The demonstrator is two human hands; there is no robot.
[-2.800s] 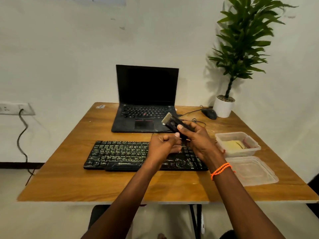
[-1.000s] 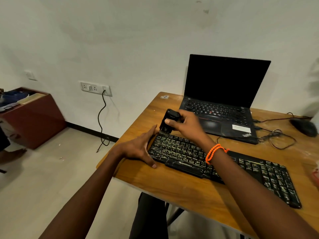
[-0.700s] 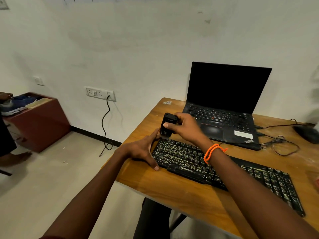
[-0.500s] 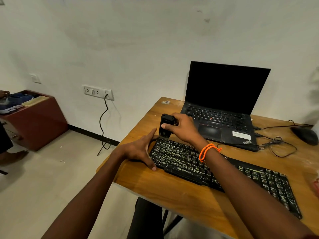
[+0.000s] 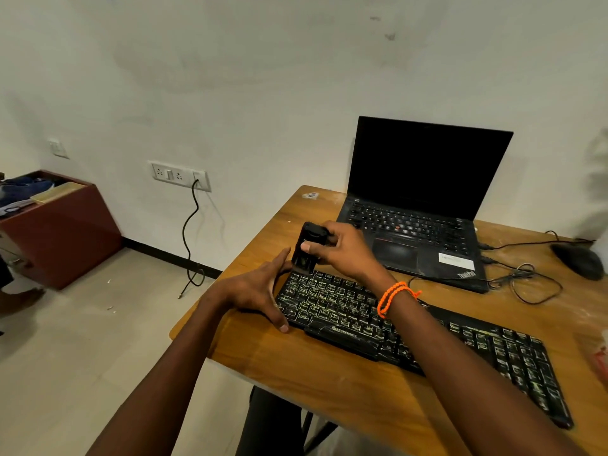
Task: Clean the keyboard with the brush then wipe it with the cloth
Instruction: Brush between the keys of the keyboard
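Nearest the camera, the long black keyboard with pale worn key legends (image 5: 411,327) lies slantwise on the brown wooden table (image 5: 316,373), its right end close to the near edge. The left hand (image 5: 256,287) rests at the keyboard's left end with straight, spread fingers, thumb along the front corner, holding nothing. Just beyond that end, the right hand (image 5: 342,255), with an orange beaded band (image 5: 393,296) on its wrist, curls its fingers and thumb round a small black brush (image 5: 307,248) held upright, its lower end touching the keyboard's far-left corner keys. Behind the keyboard stands an open black laptop with a dark screen (image 5: 424,199), and to the laptop's right lie a tangle of black cable (image 5: 526,281) and a black mouse (image 5: 577,261) on the dusty tabletop. A small white sticker (image 5: 310,195) sits on the table's far-left corner. Left of the keyboard, past the table edge, is pale tiled floor (image 5: 82,350), a reddish-brown cabinet (image 5: 62,232) with clutter on top, and a white wall (image 5: 230,77) bearing a white socket plate (image 5: 179,175) from which a black cord (image 5: 190,235) hangs to the floor.
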